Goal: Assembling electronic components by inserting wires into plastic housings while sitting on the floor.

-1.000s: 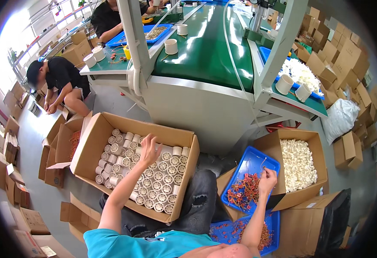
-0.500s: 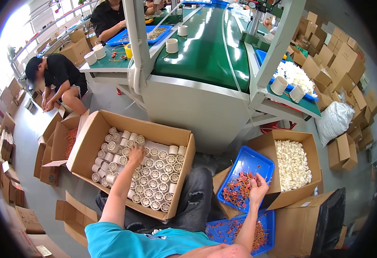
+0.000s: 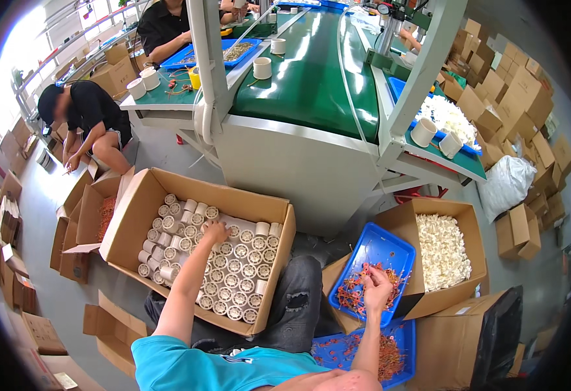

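My left hand [image 3: 216, 232] reaches down into a large cardboard box [image 3: 227, 197] of white plastic cylinders [image 3: 221, 260], most with ribbed, slotted round ends facing up. Its fingers curl over one cylinder among the rows; the fingertips are partly hidden. On the other side, my right hand [image 3: 377, 287] is above a tilted blue tray [image 3: 390, 242] holding a heap of small red-orange parts with thin wire leads [image 3: 349, 296]. Thumb and fingers pinch together on one of these red parts.
A second blue tray [image 3: 328, 345] with similar red parts lies below. At right stands a box of cream plastic pieces [image 3: 443, 251]. Ahead is a green conveyor belt [image 3: 305, 85] with white cylinders. A person crouches at left [image 3: 93, 117]; others sit by the belt.
My left hand has shifted slightly right across the cylinders. The right hand has moved left and down over the red parts, its fingers now closer together.
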Demonstrator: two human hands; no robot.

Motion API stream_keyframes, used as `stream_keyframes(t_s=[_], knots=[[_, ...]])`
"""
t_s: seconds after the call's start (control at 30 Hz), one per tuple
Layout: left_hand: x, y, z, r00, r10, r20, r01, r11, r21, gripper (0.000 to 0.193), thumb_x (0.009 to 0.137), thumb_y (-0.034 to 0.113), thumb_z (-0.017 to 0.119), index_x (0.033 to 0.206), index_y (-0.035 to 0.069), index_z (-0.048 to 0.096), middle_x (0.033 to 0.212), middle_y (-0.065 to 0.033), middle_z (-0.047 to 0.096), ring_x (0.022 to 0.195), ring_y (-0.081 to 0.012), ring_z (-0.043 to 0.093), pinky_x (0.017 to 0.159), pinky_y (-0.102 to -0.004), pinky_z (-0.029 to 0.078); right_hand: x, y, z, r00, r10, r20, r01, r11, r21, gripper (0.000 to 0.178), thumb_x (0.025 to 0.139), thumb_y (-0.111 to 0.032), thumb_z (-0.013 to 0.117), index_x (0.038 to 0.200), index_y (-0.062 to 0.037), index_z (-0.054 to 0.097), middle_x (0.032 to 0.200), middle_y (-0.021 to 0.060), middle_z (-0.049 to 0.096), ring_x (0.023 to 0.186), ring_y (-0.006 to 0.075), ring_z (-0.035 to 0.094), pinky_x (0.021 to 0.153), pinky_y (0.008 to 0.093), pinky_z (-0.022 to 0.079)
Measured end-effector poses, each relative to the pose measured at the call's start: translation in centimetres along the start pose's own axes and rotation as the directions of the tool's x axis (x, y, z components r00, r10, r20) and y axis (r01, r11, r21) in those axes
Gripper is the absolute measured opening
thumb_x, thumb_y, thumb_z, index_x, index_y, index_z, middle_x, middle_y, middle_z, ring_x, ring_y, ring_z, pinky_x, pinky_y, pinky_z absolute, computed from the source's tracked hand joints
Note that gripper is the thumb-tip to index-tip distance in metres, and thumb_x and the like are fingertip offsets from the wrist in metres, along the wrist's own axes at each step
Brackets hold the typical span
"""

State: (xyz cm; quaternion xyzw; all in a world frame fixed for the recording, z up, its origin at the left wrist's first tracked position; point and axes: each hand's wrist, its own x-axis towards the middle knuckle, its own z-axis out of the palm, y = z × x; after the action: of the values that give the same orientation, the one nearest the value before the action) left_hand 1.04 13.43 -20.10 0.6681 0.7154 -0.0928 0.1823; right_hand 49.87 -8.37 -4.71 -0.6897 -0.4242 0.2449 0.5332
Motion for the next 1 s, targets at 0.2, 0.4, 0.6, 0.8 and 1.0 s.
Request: stream_keyframes(t_s=[0.2, 0.4, 0.6, 0.8, 1.0], knots=[[1.5, -4.5, -1.0, 0.949, 0.258, 0.182, -0.222, 0.955, -0.194, 0.064, 0.080, 0.048, 0.068, 0.134, 0.016, 0.057, 0.137, -0.0170, 0.054, 0.134, -0.0379, 0.038, 0.108, -0.0497, 0.035, -0.5, -1.8, 0.2, 0.987, 0.155, 0.053, -0.159, 0.982, 0.101, 0.024, 0.086, 0.005, 0.061, 0.109, 0.0080, 0.067, 0.103, 0.0128, 0.065, 0.074, 0.0153, 0.068, 0.065, 0.0263, 0.056], [-0.2, -3.3, -1.8, 0.964, 0.261, 0.053, -0.256, 0.963, -0.088, 0.067, 0.072, 0.040, 0.076, 0.131, 0.015, 0.059, 0.120, -0.0173, 0.065, 0.117, -0.0350, 0.058, 0.102, -0.0462, 0.044, -0.8, -0.3, -0.2, 0.993, 0.105, 0.051, -0.111, 0.984, 0.141, 0.027, 0.087, 0.006, 0.061, 0.114, 0.0076, 0.065, 0.098, 0.0122, 0.067, 0.074, 0.0156, 0.068, 0.064, 0.0265, 0.057], [-4.8, 0.3, -5.9, 0.975, 0.197, -0.107, -0.206, 0.975, -0.085, 0.062, 0.072, 0.029, 0.076, 0.129, 0.013, 0.060, 0.113, -0.0174, 0.068, 0.108, -0.0337, 0.064, 0.091, -0.0465, 0.051, -1.7, -1.5, -1.0, 0.986, 0.168, 0.026, -0.169, 0.962, 0.215, 0.024, 0.088, 0.007, 0.061, 0.111, 0.0088, 0.065, 0.099, 0.0109, 0.064, 0.078, 0.0164, 0.068, 0.065, 0.0263, 0.057], [-11.4, 2.2, -8.6, 0.984, -0.006, -0.177, -0.175, 0.131, -0.976, 0.060, 0.071, -0.002, 0.068, 0.127, -0.001, 0.047, 0.104, -0.0158, 0.064, 0.104, -0.0310, 0.065, 0.086, -0.0390, 0.056, -2.1, -2.0, -1.0, 0.994, 0.113, -0.004, -0.108, 0.964, 0.245, 0.020, 0.089, 0.004, 0.062, 0.108, 0.0079, 0.066, 0.091, 0.0089, 0.067, 0.075, 0.0147, 0.067, 0.065, 0.0258, 0.056], [-23.8, 9.8, -9.2, 0.813, 0.559, -0.160, 0.105, -0.411, -0.906, 0.066, 0.071, 0.000, 0.078, 0.129, 0.007, 0.047, 0.113, -0.0123, 0.063, 0.107, -0.0298, 0.065, 0.092, -0.0431, 0.053, -3.2, -4.2, 5.4, 0.964, 0.071, 0.258, -0.162, 0.922, 0.351, 0.017, 0.089, 0.000, 0.065, 0.105, 0.0055, 0.068, 0.083, 0.0076, 0.067, 0.067, 0.0118, 0.065, 0.060, 0.0239, 0.053]])
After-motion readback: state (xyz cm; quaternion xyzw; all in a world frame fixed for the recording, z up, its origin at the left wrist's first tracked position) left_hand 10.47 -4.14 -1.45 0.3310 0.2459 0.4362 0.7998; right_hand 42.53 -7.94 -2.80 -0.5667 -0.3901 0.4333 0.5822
